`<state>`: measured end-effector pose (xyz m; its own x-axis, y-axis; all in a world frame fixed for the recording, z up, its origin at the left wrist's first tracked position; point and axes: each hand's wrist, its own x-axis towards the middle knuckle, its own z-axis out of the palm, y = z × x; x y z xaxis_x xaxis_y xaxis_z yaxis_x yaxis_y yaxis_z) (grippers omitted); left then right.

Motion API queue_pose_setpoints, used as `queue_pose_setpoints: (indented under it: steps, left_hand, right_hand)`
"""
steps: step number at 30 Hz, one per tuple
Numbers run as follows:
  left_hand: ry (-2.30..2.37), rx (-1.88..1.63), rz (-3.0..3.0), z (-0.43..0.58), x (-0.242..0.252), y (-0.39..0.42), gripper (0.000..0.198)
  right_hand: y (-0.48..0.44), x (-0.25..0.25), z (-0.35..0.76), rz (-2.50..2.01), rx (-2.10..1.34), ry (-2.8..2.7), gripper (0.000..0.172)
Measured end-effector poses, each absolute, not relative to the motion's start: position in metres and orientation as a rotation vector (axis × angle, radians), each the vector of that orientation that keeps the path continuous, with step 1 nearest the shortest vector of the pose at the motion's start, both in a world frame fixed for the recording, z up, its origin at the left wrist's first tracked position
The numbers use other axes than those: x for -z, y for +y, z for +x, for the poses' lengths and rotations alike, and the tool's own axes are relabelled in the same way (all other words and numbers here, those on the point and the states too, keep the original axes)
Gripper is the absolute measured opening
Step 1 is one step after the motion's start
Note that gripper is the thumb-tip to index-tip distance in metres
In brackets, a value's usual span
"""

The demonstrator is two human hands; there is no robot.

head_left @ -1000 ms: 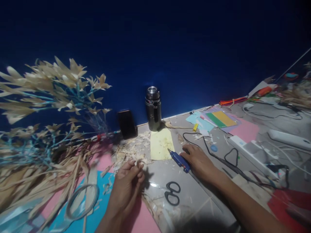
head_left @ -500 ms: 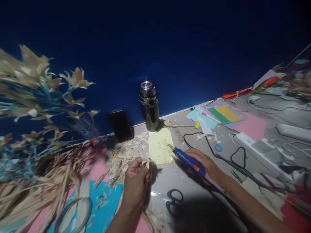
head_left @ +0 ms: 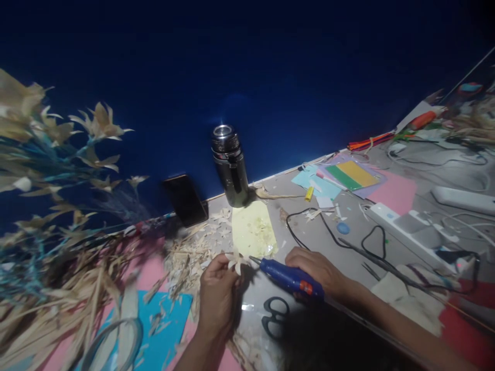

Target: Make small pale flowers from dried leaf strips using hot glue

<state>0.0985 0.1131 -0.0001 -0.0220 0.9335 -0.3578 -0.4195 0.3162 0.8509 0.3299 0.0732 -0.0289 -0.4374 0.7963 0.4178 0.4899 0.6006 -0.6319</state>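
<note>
Pinched in my left hand (head_left: 219, 288) is a small pale flower (head_left: 236, 262) with pointed petals, made of dry husk-like strips. My right hand (head_left: 315, 270) is wrapped round a blue glue gun (head_left: 290, 278), whose metal nozzle points left and lies close beside the flower; I cannot tell whether they touch. Behind them a yellow sheet (head_left: 247, 226) with shiny blobs on it lies on the table. Black-handled scissors (head_left: 276, 317) lie below the glue gun, their blades hard to make out.
A dark flask (head_left: 232, 175) and a phone (head_left: 186, 201) stand against the blue wall. Husk flowers on blue stems (head_left: 100, 123) rise at left, above loose strips (head_left: 65, 309) and a tape roll (head_left: 131, 345). Cables and a power strip (head_left: 406, 232) lie at right.
The glue gun has moved left and down from over the yellow sheet to the flower. My left hand stays nearly in place, and the view has shifted slightly.
</note>
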Motion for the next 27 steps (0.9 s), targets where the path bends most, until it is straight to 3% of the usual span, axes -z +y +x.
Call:
queue_pose_setpoints:
  steps: [12,27]
  left_hand:
    - [1.135,-1.181,0.612,0.097,-0.001,0.112,0.020]
    - [1.085,-1.163,0.598,0.097,0.002,0.113,0.025]
  right_hand:
    - [0.070,0.036,0.330,-1.153,-0.559,-2.148,0.062]
    - [0.069,0.040,0.329,-1.133,-0.537,-2.172,0.046]
